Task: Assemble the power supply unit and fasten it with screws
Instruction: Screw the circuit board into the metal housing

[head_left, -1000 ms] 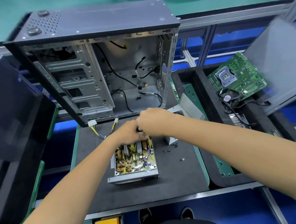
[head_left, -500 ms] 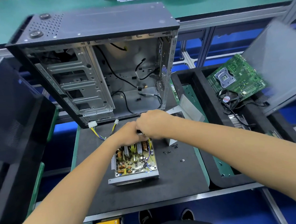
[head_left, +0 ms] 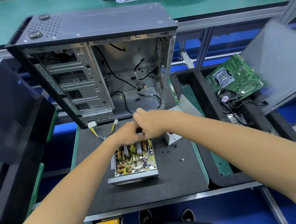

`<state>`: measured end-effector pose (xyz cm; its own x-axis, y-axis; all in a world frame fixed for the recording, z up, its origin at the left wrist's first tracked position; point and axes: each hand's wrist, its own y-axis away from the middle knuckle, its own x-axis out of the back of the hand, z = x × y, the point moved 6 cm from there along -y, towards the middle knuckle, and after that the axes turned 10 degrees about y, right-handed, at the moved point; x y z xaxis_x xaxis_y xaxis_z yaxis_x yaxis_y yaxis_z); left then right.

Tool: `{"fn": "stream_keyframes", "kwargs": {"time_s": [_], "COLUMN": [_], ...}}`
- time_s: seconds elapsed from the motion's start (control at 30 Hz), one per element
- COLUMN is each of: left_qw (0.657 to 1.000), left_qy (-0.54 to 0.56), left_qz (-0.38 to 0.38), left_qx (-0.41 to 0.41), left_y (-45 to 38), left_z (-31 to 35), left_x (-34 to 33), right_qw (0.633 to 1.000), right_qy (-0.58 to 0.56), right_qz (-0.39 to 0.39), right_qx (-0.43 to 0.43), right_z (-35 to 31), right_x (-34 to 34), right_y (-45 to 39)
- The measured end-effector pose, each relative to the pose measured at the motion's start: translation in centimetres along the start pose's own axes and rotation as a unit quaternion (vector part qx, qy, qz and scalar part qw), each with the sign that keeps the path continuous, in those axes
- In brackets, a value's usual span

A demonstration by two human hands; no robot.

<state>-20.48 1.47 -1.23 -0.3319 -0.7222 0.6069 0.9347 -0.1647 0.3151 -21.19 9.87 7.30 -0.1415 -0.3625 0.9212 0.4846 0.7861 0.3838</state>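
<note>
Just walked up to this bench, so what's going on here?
A person is working with both hands, left hand and right hand, at the far end of an open power supply unit lying on a black mat. Loose screws lie beside it. An empty computer case stands behind.

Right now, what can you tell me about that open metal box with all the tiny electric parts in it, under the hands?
The power supply unit is a shallow grey metal tray lying flat on the black mat, its cover off. Inside sits a yellowish circuit board crowded with copper coils, silver finned heat sinks, dark capacitors and thin yellow wires. The near wall has a bent metal lip. At the far end the left hand and right hand meet over it around a small part; their exact grip is hidden. Coloured wires trail from it toward white plugs.
</note>
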Motion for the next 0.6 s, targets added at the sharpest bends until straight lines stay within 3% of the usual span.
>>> {"fn": "stream_keyframes", "kwargs": {"time_s": [0.1,0.27,0.43,0.6], "left_qw": [1.0,1.0,1.0,1.0], "left_qy": [0.004,0.005,-0.01,-0.006], "left_qz": [-0.003,-0.018,-0.005,-0.009], "left_qx": [0.004,0.005,0.012,0.019], "left_y": [-0.1,-0.1,0.0,0.0], "left_z": [-0.1,-0.1,0.0,-0.1], "left_x": [-0.1,-0.2,-0.1,-0.1], "right_qw": [0.999,0.994,0.999,0.996], "right_qy": [0.033,0.098,0.04,0.077], "right_qz": [0.016,0.039,-0.005,0.047], "right_qx": [0.02,-0.021,0.019,0.012], "right_z": [-0.5,-0.5,-0.3,-0.2], "right_x": [0.5,0.7,-0.3,0.0], "right_y": [0.2,0.5,0.8,0.6]}}
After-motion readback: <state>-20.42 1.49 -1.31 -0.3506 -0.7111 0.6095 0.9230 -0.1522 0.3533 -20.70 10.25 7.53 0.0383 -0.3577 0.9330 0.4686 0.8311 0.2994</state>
